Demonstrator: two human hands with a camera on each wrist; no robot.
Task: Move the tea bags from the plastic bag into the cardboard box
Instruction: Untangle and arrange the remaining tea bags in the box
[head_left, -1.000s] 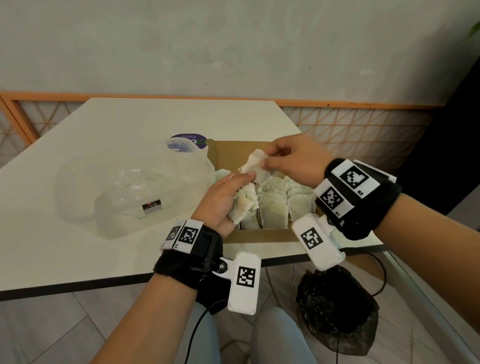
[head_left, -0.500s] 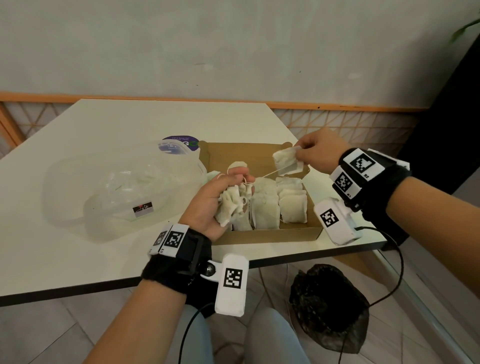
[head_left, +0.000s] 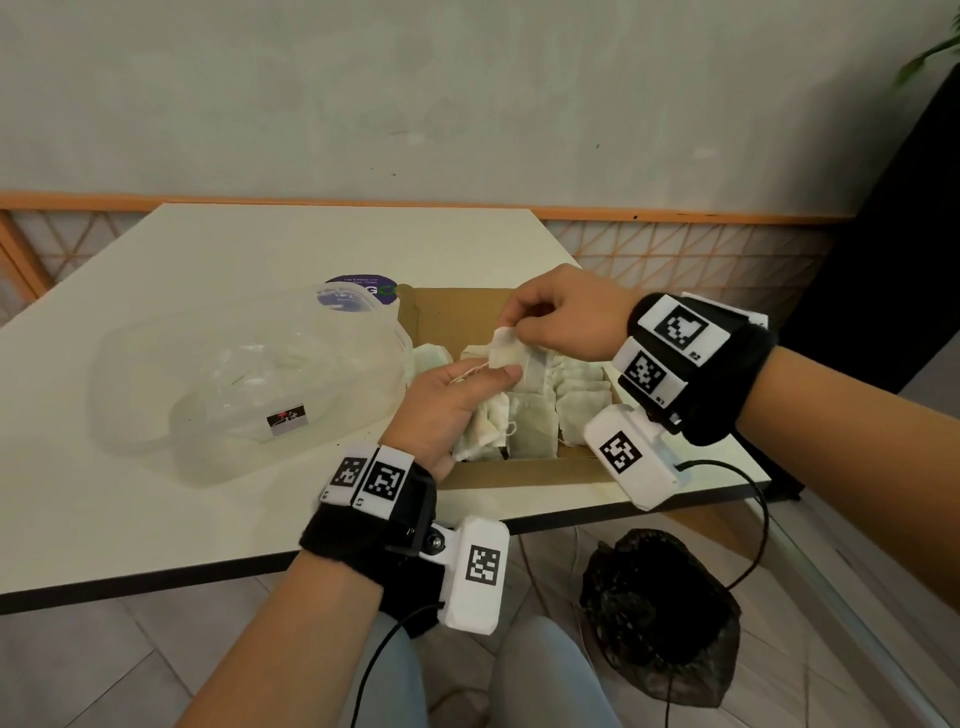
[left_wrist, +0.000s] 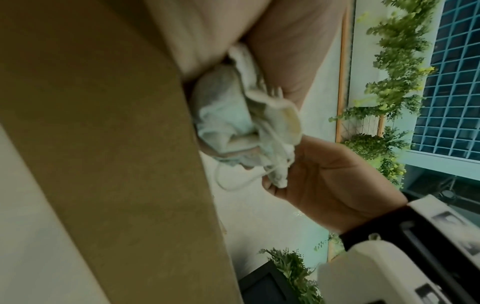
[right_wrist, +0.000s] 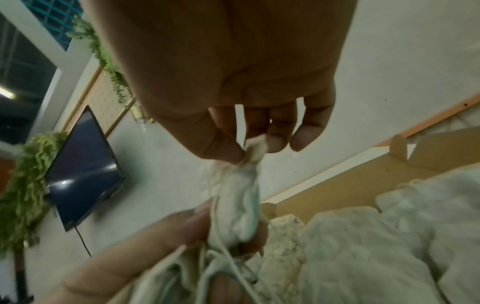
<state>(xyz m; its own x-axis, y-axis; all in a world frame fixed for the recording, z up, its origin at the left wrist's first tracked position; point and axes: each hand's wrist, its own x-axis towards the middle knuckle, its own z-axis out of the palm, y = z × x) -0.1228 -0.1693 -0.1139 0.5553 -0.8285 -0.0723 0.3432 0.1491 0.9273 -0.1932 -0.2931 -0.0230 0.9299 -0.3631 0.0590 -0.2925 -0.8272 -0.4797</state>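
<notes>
Task judged well advanced but not finished. Cardboard box (head_left: 457, 317) standing at the near right edge of the surface (head_left: 208, 260), its floor largely covered by tea bags laid flat (head_left: 576, 410) in rows. Plastic bag (head_left: 234, 379) lying just left of the box, collapsed and transparent; apparently emptied, though a stray bag inside cannot be ruled out. Left hand (head_left: 449, 410) poised over the near left corner of the box, fingers curled round a bunch of tea bags (head_left: 480, 431) with strings tangled among them. Right hand (head_left: 563, 319) above the box, thumb and fingertips pinching the top edge of a single tea bag (head_left: 511, 353), which touches the left thumb and the bunch below it. Single bag judged to be in the course of separation from the bunch for placing in the box; its string appears caught with the others. Outstanding: the pinched bag and the rest of the bunch to be laid in the box. Purple-labelled lid (head_left: 358, 293) behind the plastic bag and dark bag (head_left: 660, 613) on the floor noted, neither involved.
</notes>
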